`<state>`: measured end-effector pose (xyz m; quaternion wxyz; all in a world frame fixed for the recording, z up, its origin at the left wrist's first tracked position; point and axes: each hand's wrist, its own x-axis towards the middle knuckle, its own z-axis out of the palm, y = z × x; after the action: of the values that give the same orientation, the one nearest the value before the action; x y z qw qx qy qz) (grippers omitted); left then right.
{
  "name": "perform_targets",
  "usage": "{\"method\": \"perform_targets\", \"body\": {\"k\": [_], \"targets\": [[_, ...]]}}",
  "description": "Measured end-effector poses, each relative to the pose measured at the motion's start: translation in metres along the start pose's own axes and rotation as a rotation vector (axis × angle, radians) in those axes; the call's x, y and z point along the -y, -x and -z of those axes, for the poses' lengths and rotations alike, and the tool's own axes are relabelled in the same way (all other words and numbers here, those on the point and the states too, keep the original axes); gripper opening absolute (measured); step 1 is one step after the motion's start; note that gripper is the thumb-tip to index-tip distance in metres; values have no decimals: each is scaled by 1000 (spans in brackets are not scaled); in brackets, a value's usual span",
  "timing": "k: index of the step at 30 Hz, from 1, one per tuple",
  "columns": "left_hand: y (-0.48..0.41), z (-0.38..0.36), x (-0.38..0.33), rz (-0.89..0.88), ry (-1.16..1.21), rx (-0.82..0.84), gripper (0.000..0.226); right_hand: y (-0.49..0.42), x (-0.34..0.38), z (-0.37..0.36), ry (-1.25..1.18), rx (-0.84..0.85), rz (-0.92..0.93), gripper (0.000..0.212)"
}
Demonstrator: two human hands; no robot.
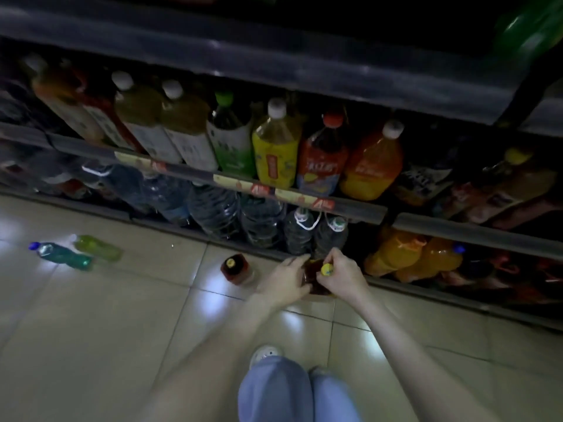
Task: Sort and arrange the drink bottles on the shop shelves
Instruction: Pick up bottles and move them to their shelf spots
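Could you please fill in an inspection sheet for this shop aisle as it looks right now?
Surface: tiled floor, pale and glossy, with light reflections.
Job's things: dark bottle with a yellow cap upright on the floor, held by both hands; a second dark bottle upright just left of it; two bottles lying on the floor at far left, one blue-capped, one yellow-green.
Clutter: nothing seen beyond those loose bottles.
Grippers: left hand on the bottle's side; right hand at its cap.
Cables: nothing seen.
Surroundings: middle shelf with large tea and juice bottles; water bottles and orange drinks on the bottom shelf; dim lighting.
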<state>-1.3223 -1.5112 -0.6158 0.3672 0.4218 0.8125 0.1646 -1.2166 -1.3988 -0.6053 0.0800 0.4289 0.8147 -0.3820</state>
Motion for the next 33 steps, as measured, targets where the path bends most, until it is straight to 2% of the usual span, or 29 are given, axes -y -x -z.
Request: {"method": "perform_targets", "body": {"k": [5, 11, 19, 24, 28, 33], "targets": [[-46, -75, 41, 73, 25, 10, 63, -55, -80, -75, 26, 87, -110, 25], [-100, -121, 84, 120, 108, 114, 60, -111, -149, -139, 72, 163, -167, 25], [-142, -138, 96, 104, 69, 226, 52, -132, -205, -189, 190, 351, -284, 57], [-121, -111, 61, 108, 67, 233, 49, -110, -187, -153, 173, 405, -294, 55], [-83, -68, 17, 95, 90, 209, 50, -72, -127, -91, 10, 243, -172, 42], [-31, 9, -49, 32, 82, 180, 50, -5, -49, 10, -205, 57, -71, 38]]}}
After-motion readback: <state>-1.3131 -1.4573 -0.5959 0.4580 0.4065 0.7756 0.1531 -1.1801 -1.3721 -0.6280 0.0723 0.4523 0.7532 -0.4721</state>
